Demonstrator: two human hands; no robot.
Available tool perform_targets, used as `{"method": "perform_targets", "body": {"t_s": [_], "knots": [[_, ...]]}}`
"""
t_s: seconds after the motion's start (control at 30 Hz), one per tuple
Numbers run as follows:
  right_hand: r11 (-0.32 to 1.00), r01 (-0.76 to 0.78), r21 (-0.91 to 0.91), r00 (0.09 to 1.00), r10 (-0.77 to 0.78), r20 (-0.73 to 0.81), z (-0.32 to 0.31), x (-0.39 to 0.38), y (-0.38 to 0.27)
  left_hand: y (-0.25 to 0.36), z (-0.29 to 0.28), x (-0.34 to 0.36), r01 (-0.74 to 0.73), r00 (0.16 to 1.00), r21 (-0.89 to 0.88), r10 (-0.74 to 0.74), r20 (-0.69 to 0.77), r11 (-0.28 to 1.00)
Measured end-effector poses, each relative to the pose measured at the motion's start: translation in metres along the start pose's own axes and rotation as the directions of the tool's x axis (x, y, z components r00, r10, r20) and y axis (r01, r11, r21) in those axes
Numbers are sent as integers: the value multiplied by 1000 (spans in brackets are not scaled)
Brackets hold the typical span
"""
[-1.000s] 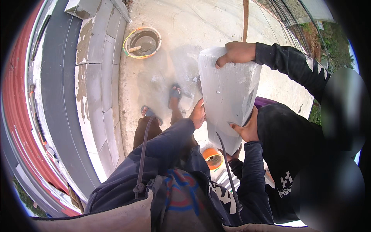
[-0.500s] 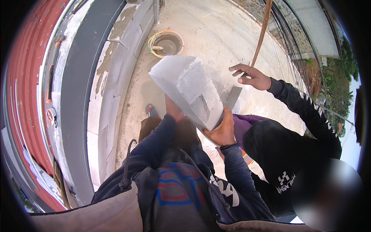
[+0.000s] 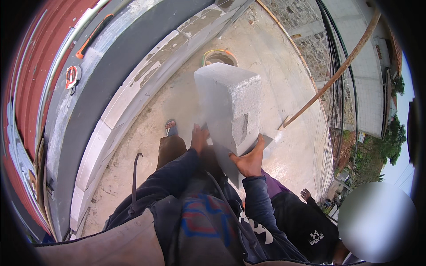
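Observation:
A large pale-grey lightweight concrete block [image 3: 222, 102] is held up in front of me, tilted, with a shallow notch in its right-hand face. My right hand [image 3: 250, 160] grips its near right end, thumb up along the side and palm pressed to the corner. On the left side of the block, my left hand [image 3: 198, 138] holds on with the thumb upright; the rest of its fingers are partly hidden. Behind the block's far end shows the rim of a bucket [image 3: 234, 57].
On the left runs a low wall of pale blocks [image 3: 104, 131] with mortar smears. Beyond it lie a tape measure [image 3: 72, 77] and an orange-and-black tool [image 3: 93, 37]. A co-worker in black [image 3: 295, 221] is at my right. A wooden pole [image 3: 333, 83] and hanging cables stand further right.
The block has swung to point more straight ahead, both hands still on it. My view has turned. The co-worker's hand, which was beside the block, has drawn back to the lower right.

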State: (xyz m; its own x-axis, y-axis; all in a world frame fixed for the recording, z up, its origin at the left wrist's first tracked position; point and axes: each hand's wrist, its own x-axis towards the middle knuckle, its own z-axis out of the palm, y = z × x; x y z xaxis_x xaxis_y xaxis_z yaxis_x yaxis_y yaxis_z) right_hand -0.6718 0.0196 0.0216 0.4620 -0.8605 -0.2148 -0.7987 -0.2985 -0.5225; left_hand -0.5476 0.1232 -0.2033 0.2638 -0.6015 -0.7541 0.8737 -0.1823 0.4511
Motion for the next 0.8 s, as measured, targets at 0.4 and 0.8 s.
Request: {"method": "perform_targets", "body": {"t_s": [0.4,0.8], "knots": [[943,28,331,988,-76,133,-68,47,-27,90,45,-16,-30,909,-332,164,384,943],[-547,-25,837,983,-166,-79,-18,163,82,264,168,-116,-743,667,638,297,684,201]]}}
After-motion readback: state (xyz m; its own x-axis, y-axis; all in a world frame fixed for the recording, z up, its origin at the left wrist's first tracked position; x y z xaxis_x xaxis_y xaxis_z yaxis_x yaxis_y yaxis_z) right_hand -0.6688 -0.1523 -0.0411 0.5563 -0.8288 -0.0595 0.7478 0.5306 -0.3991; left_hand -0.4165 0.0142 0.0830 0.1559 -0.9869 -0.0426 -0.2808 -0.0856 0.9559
